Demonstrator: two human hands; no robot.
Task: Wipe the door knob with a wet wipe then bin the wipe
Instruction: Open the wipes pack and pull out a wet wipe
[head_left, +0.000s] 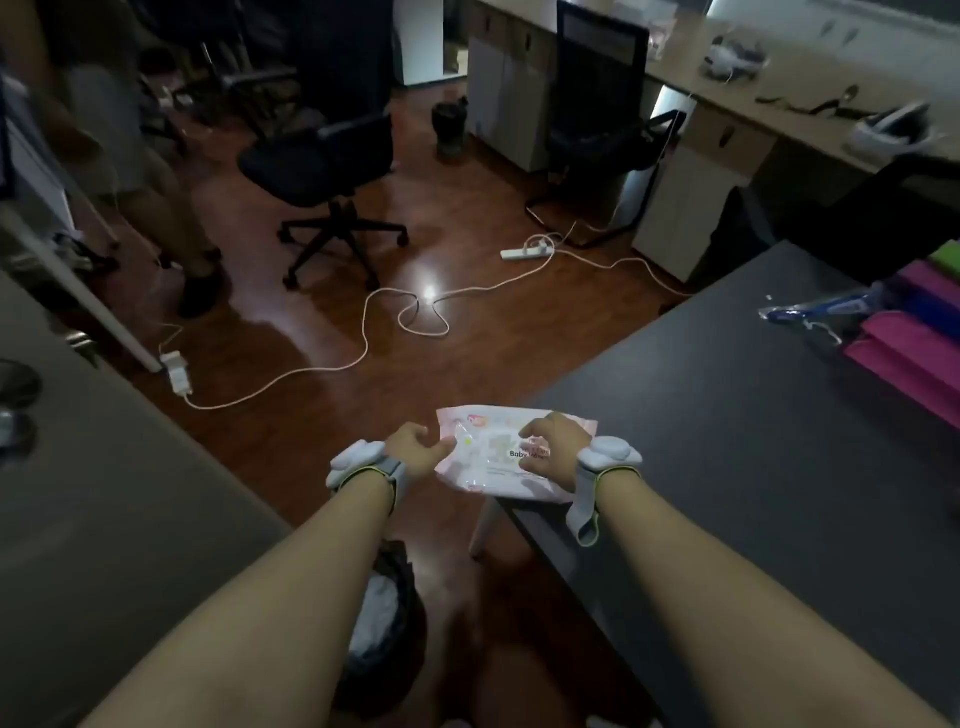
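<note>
Landmark = dark table (753, 441), its corner nearest the hands.

Nearest, below that corner: bin (387, 618) with a black liner on the floor, white crumpled stuff inside, largely hidden behind the left forearm.

At the corner: wet wipe pack (496, 454), pink/white, "Baby" legible on the label, rest of the print blurred. Pack overhangs the table corner; can't tell if it rests on the surface or is lifted clear.

left hand (415, 452): fingers curled closed, pinching the pack's left edge. Fingertips tucked under, exact grip unclear.
right hand (553, 449): fingers bent down on top of the pack's right side, closed over it; fingertips at the label area. Can't tell if it's pulling a wipe or the flap.
Both wrists carry white strapped devices.

Far side of the table: pink and green folded items (914, 348), cut off by the right edge of frame; a blue packet just beside them, blurred.

Floor beyond the corner: white cable (363, 332) looping to a power strip (524, 253).

Further out: black office chair (322, 171), a second chair at the desk behind. Another person's legs (171, 218) at far left, upper body out of frame.

Door knob: nothing readable as one in this dim view.
</note>
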